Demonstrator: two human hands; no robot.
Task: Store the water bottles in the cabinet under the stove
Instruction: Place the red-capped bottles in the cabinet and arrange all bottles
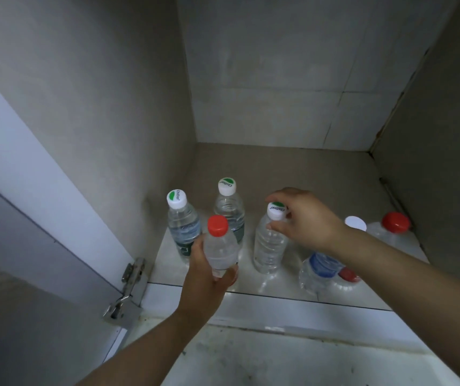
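I look into an open cabinet [279, 168] with grey walls and a pale floor. My left hand [209, 277] grips a clear red-capped water bottle [220, 243] at its lower body, held above the cabinet's front edge. My right hand [304, 218] pinches the neck and white-green cap of an upright clear bottle [269, 246] standing on the cabinet floor. Two more white-capped bottles stand upright behind: one at the left [182, 221], one at the back [228, 207].
Under my right forearm lies a blue-labelled bottle [320, 270] with a red cap. Further right are a white cap [355, 222] and a red-capped container [393, 227]. The open door's hinge [128, 291] sits at the lower left. The cabinet's back half is bare floor.
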